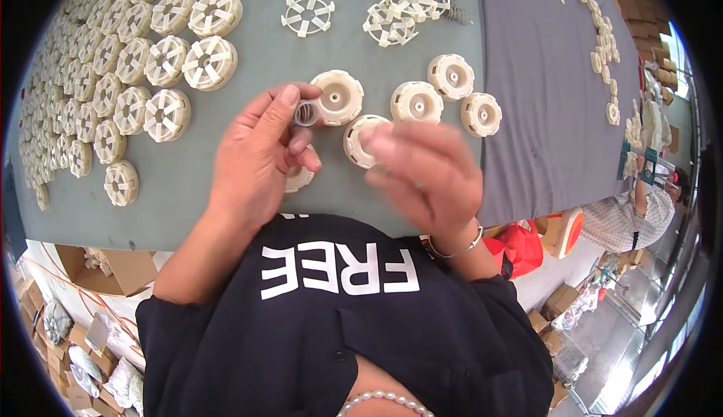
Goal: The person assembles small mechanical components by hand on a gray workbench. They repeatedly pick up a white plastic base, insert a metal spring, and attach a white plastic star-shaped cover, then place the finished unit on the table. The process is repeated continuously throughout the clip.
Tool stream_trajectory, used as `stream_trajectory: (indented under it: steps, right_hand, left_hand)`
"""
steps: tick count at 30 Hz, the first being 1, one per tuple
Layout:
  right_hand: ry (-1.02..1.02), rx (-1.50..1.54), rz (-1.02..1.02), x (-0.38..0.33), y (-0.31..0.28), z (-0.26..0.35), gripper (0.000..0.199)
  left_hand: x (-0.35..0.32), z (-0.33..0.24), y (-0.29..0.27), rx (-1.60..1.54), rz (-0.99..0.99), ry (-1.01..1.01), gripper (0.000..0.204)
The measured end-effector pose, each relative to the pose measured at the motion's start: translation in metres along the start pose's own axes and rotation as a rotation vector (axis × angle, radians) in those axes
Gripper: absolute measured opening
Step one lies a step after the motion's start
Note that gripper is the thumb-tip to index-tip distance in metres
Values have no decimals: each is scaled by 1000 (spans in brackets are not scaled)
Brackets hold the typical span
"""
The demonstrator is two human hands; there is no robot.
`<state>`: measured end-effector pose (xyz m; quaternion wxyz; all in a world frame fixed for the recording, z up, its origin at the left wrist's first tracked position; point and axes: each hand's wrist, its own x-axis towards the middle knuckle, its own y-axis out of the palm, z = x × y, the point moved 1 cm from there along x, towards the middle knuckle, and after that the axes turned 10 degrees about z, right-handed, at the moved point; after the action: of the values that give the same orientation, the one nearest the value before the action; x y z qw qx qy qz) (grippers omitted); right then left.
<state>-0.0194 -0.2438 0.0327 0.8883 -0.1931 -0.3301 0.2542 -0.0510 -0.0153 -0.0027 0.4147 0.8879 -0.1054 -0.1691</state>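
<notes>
My left hand (256,142) is closed, pinching a small clear plastic tube (306,114) between thumb and fingers; a metal coil spring seems to sit inside it. My right hand (433,168) is smeared by motion. Its fingertips overlap a cream round plastic housing (357,146), and whether they grip anything is not visible. Just beyond my left fingertips lies another round housing (339,97), hollow side up with a small post in the centre. One more housing (300,181) is partly covered by my left hand.
Further housings (416,103) lie to the right. Beyond them are a single spoked ring (308,13), a heap of such rings (403,10) and loose springs (457,13). Many assembled round pieces (167,116) fill the table's left. A person (629,217) works at far right.
</notes>
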Motion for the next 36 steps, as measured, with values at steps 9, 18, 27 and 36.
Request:
stream_trajectory:
  steps: [9, 18, 27, 36]
  right_hand:
    - [179, -83, 179, -24, -11, -23, 37]
    - [301, 731, -76, -31, 10, -4, 35]
    - [342, 445, -63, -32, 2, -3, 21]
    - [197, 203, -2, -28, 0, 0, 17]
  left_hand:
    - [-12, -6, 20, 201, -98, -44, 39]
    - [-10, 8, 36, 313, 198, -317, 35]
    - [-8, 6, 45, 1036, 107, 299, 33]
    - [-14, 12, 42, 941, 88, 91, 20]
